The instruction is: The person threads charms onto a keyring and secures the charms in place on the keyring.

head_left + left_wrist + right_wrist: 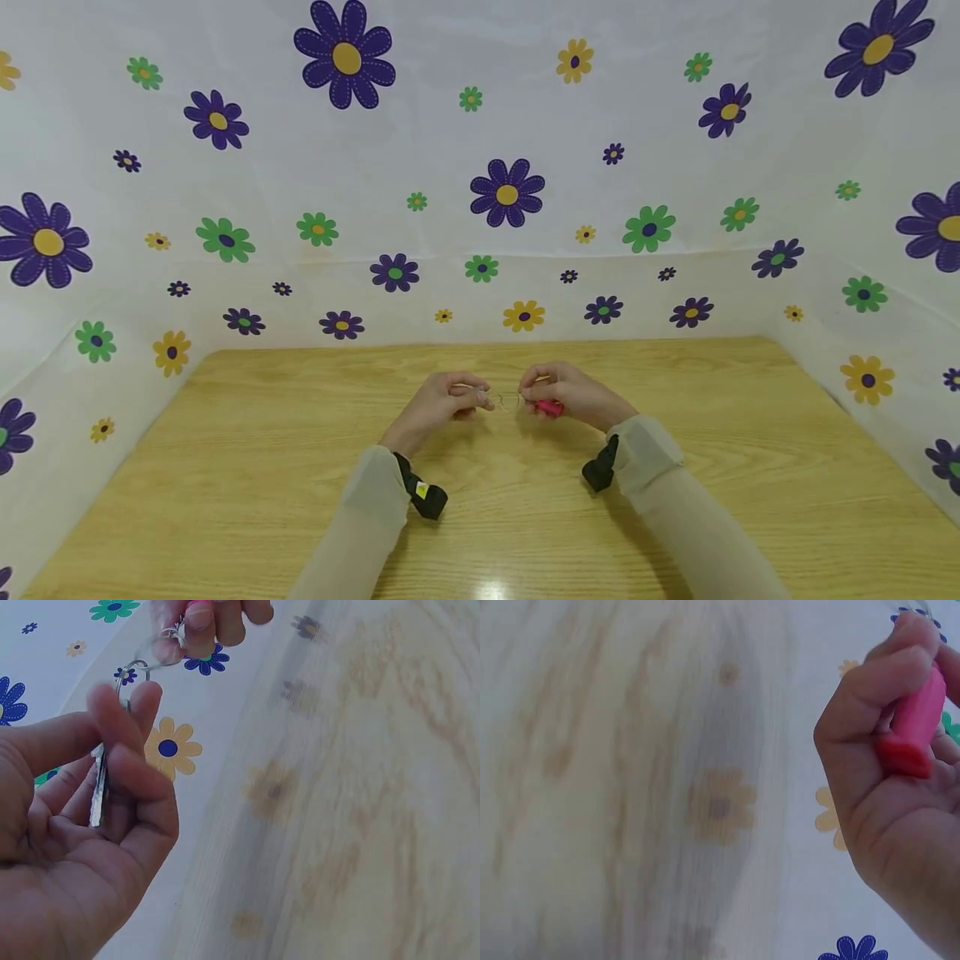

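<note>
My left hand (441, 403) pinches a silver key (98, 793) between thumb and fingers, its blade pointing down toward the palm in the left wrist view. A thin metal ring (145, 666) rises from the top of the key toward the other hand. Opposite it, my right hand (576, 397) grips a pink, rubbery-looking keychain charm (921, 712) with a redder lower end. Wire-thin rings bridge the small gap between both hands, close over the table; the fingertips hide part of them.
A wood-grain table (300, 500) lies under both hands. White cloth with purple, green and yellow flowers (507, 194) hangs behind it and along both sides. Black wrist cameras (427, 500) are strapped at the beige sleeves.
</note>
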### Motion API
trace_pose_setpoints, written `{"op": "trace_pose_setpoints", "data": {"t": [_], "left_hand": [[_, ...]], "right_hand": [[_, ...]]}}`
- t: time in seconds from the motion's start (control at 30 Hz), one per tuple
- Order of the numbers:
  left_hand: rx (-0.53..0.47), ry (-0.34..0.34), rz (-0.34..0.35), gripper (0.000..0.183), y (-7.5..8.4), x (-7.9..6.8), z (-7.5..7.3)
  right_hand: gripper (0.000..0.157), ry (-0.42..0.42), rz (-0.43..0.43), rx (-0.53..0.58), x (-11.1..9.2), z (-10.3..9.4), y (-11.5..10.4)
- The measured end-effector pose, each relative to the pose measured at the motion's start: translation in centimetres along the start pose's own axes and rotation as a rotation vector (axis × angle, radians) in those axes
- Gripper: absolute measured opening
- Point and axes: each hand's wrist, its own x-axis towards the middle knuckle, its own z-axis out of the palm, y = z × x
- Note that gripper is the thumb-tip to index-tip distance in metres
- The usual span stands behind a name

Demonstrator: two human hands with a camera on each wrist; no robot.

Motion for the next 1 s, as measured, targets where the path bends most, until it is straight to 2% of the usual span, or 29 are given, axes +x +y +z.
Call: {"op": "trace_pose_setpoints", "data": {"t": [0.17,0.4,0.5,0.73,1.0], "left_hand": [[-0.047,-0.062,-0.004,0.034,0.0,0.0,-0.6],[-0.139,-0.215,-0.044,0.040,-0.2,-0.2,-1.5],[-0.150,-0.248,-0.063,0.042,-0.3,-0.4,-1.7],[-0.140,-0.269,-0.092,0.046,-0.2,-0.5,-2.0],[-0.111,-0.195,-0.102,0.044,-0.5,-0.1,-2.1]], "right_hand": [[0.021,0.009,0.038,-0.022,-0.4,-0.9,-0.2],[0.009,-0.057,0.034,0.008,-0.8,-2.0,0.0],[0.007,-0.078,0.038,0.022,-1.0,-2.3,0.3],[0.010,-0.119,0.048,0.044,-1.0,-3.0,0.5],[0.015,-0.116,0.066,0.072,-1.0,-3.7,0.8]]}}
